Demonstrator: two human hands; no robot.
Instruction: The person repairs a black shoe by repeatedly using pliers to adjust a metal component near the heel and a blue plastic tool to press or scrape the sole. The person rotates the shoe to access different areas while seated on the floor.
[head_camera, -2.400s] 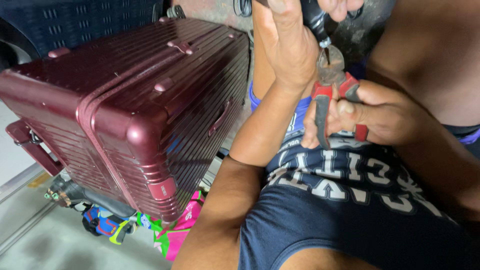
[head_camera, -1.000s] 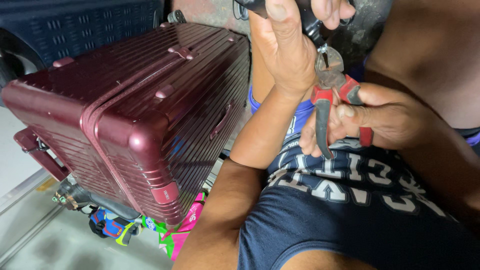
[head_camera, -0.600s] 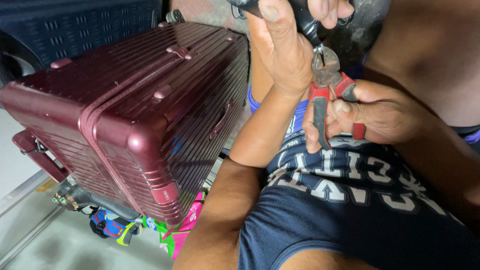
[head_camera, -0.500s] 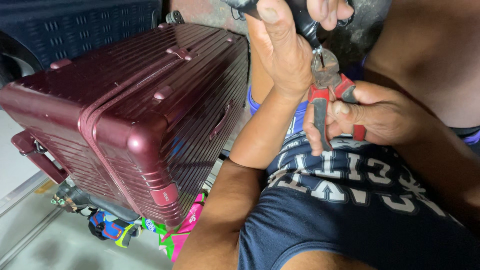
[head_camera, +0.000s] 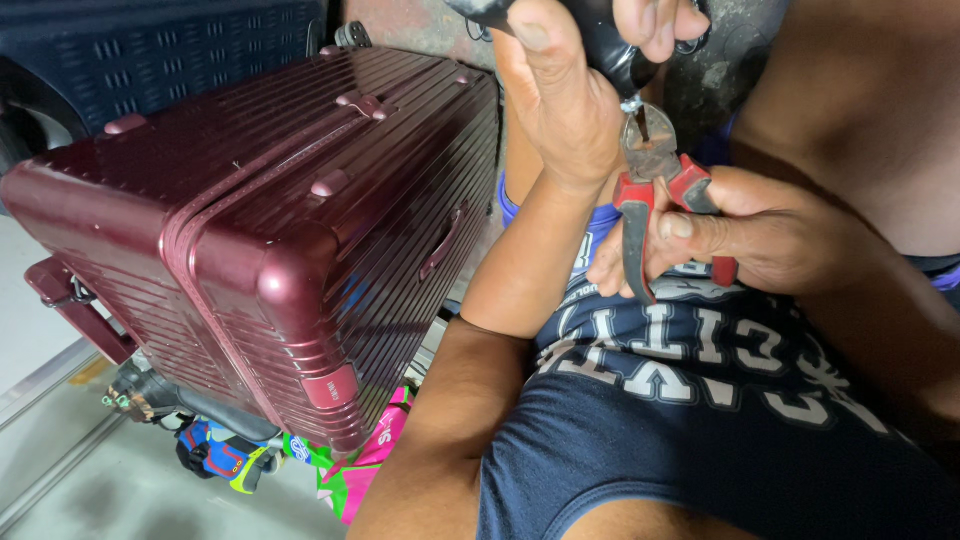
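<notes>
My left hand (head_camera: 560, 110) is raised at the top of the view, closed round the black handle of a screwdriver-like tool (head_camera: 610, 50) that points down. My right hand (head_camera: 770, 235) grips the red handles of a pair of pliers (head_camera: 650, 190). The grey pliers jaws point up and close on the thin metal shaft (head_camera: 641, 122) just under the black handle. The two hands almost touch. Both are held above my lap, over dark blue shorts (head_camera: 720, 420) with white print.
A ribbed dark red hard-shell suitcase (head_camera: 270, 220) lies on its side at the left, close to my left forearm. Colourful toys or fabric (head_camera: 300, 460) lie under its near corner on a pale floor (head_camera: 90, 490). A dark blue ribbed surface (head_camera: 180, 50) is behind it.
The pliers have come up a little to meet the tool's shaft and stay closed on it. Both hands hold nearly still; the view shifts slightly.
</notes>
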